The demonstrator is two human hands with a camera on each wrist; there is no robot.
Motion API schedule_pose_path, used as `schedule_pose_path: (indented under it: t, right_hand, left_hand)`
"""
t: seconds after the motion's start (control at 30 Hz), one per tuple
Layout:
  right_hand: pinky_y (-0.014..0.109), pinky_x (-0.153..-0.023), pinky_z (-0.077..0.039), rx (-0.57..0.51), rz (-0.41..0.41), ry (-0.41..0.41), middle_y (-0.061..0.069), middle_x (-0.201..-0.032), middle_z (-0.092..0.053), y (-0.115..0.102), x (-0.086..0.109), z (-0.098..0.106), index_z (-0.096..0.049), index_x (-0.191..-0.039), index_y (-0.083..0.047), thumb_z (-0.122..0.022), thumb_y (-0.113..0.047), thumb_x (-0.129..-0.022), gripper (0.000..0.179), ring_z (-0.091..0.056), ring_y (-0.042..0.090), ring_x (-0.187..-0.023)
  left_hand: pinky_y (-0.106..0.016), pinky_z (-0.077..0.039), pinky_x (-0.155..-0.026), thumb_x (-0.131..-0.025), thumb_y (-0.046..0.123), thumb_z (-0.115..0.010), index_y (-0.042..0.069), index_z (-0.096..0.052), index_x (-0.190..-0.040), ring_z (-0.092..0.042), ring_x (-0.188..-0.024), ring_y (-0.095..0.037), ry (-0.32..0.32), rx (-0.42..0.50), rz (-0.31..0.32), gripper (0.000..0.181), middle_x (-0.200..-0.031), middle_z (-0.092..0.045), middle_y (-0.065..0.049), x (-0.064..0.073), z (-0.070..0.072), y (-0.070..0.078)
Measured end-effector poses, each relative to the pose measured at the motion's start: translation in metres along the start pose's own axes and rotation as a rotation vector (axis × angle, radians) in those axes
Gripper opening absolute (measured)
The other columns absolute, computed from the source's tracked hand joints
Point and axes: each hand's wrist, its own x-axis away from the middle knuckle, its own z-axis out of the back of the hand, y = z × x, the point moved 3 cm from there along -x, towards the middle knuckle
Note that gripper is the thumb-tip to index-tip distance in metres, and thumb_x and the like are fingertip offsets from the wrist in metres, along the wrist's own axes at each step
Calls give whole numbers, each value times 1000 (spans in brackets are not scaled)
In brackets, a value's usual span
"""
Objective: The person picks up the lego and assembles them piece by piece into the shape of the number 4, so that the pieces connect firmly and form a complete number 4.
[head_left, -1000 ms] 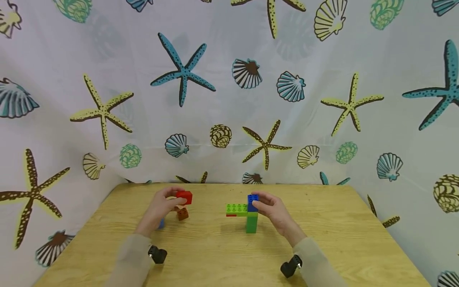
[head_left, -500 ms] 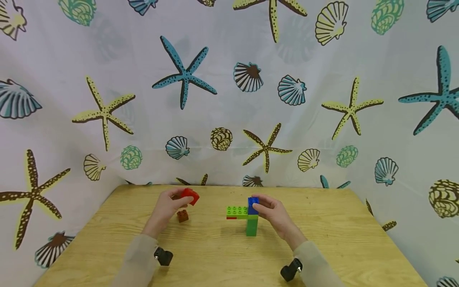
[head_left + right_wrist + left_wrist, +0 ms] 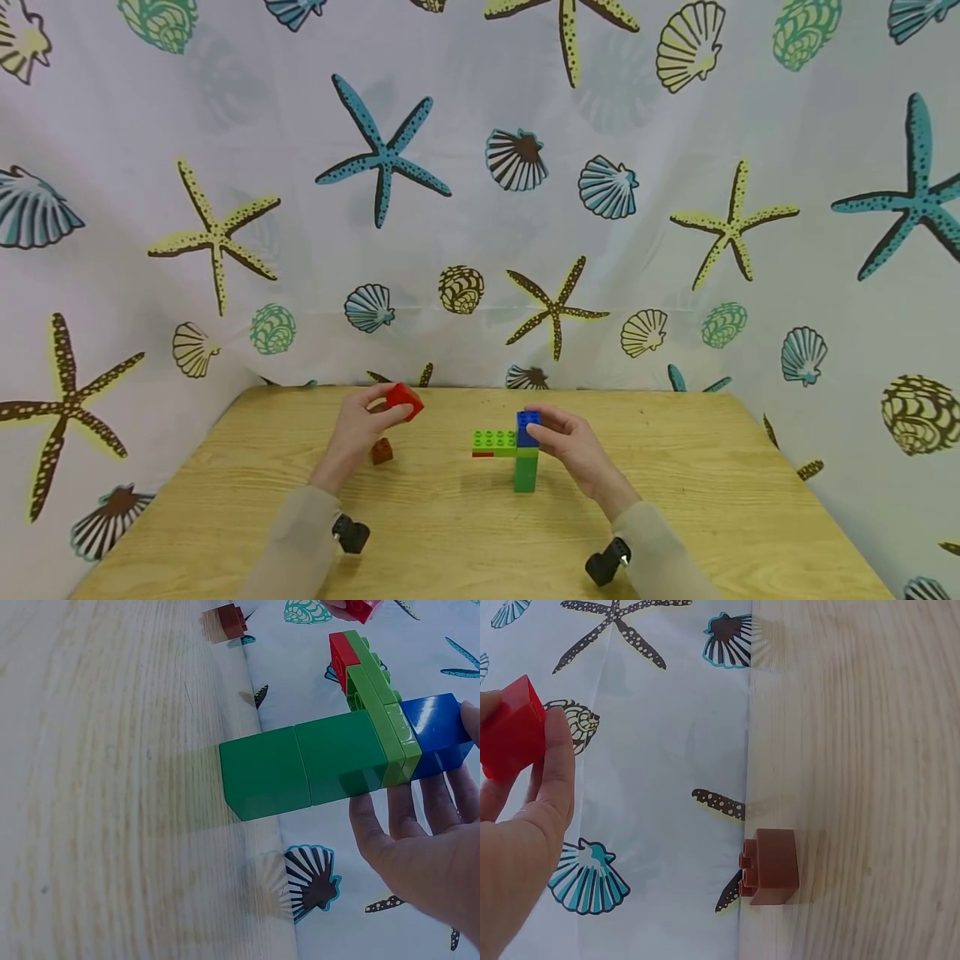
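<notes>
Head view, taken left to right with the block tower (image 3: 526,472) as landmark: the left hand (image 3: 354,432) is well to the left of the tower, raised over the table (image 3: 450,542), thumb and fingers pinching a red brick (image 3: 406,398), which sits tilted in the grip; a brown brick (image 3: 382,451) rests on the table, also left of the tower and apart from it; a light green bar (image 3: 493,442) juts leftward from the tower, its long axis pointing roughly towards the left hand, with a red piece (image 3: 483,455) under its outer end; a blue brick (image 3: 525,418) caps the upright tower; the right hand (image 3: 576,450), just right of the tower and nearer it, pinches that blue brick; the relation that matters most, I judge, is the gap between red brick and tower.
</notes>
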Motion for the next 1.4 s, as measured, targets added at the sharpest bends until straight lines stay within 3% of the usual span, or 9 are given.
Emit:
schedule_pose_path:
  t: [0.2, 0.33, 0.6, 0.8, 1.0, 1.2, 1.4]
  right_hand:
    - [46, -108, -42, -15, 10, -6, 13, -137, -56, 0, -1, 0, -54, -139, -8, -69, -30, -92, 54, -60, 18, -117]
    - [44, -107, -44, -13, 16, -6, 12, -135, -58, -1, -2, 0, -55, -138, -7, -67, -28, -93, 51, -61, 17, -115]
    - [48, -110, -39, -13, 11, -23, 15, -138, -55, 0, -1, -1, -51, -141, -4, -65, -26, -95, 53, -60, 18, -116]
    - [47, -109, -40, -9, 12, -17, 15, -137, -55, 2, -3, -1, -50, -141, -5, -64, -26, -96, 52, -59, 19, -117]
    - [46, -109, -41, -12, -1, -14, 13, -138, -55, 3, -2, -2, -49, -142, -5, -65, -28, -95, 55, -59, 19, -117]
    - [45, -108, -42, -15, -1, -8, 12, -138, -55, 4, -1, -3, -48, -144, -4, -65, -28, -95, 57, -58, 19, -117]
    - [41, -105, -45, -9, -3, 3, 9, -134, -58, 4, 0, -3, -51, -141, -7, -65, -28, -95, 53, -58, 22, -118]
  left_hand:
    - [-23, -50, -83, -91, 27, -70, 9, -53, -141, -54, -114, -29, -22, -59, -37, 55, -134, -56, -17, -1, -10, 1]
    - [-26, -51, -85, -90, 27, -72, 10, -54, -139, -56, -112, -28, -33, -82, -70, 54, -131, -60, -16, -1, -17, 0]
    - [-35, -55, -88, -89, 22, -74, 12, -57, -132, -62, -107, -26, -50, -54, -99, 47, -125, -65, -15, -1, -26, 0]
    - [-33, -57, -80, -89, 26, -73, 11, -56, -134, -63, -99, -23, -89, -25, -141, 50, -121, -65, -16, 1, -38, -2]
    - [-28, -55, -72, -89, 26, -74, 13, -56, -134, -63, -95, -21, -71, -28, -131, 51, -119, -68, -14, 5, -51, -7]
    - [-31, -57, -76, -90, 18, -72, 8, -55, -134, -61, -103, -30, -61, 8, -145, 48, -123, -63, -16, 14, -66, -3]
    - [-29, -57, -77, -89, 18, -73, 11, -57, -131, -63, -98, -23, -50, 7, -146, 45, -117, -66, -11, 17, -80, -12]
